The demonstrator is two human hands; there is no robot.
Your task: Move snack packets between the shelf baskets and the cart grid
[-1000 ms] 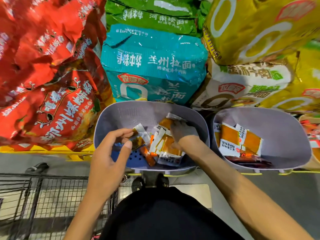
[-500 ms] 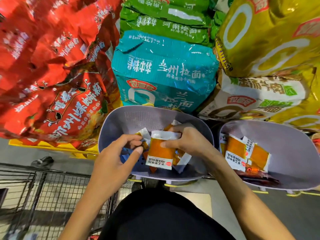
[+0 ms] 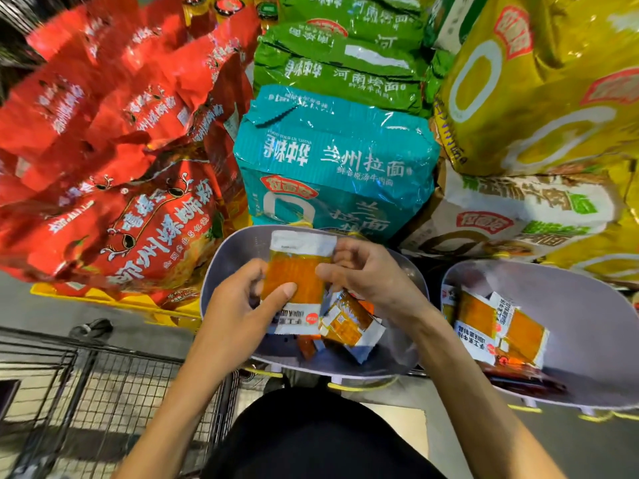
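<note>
An orange snack packet (image 3: 297,271) with white ends is held upright over the left grey basket (image 3: 397,361). My left hand (image 3: 238,305) grips its lower left side with the thumb across the front. My right hand (image 3: 366,274) pinches its right edge. Beneath them, more orange packets (image 3: 349,323) lie loose in that basket. The right grey basket (image 3: 594,340) holds several similar packets (image 3: 494,326). The wire cart grid (image 3: 103,392) sits at the lower left, below my left forearm.
Large noodle bags fill the shelf behind the baskets: red ones (image 3: 114,167) at left, a teal one (image 3: 332,167) in the middle, green ones (image 3: 345,53) above, yellow ones (image 3: 536,81) at right. A grey floor strip runs between shelf and cart.
My right hand lifted an orange packet out of the left basket. My left hand let go of the small packet it held and now grips this one too. The view tilted upward.
</note>
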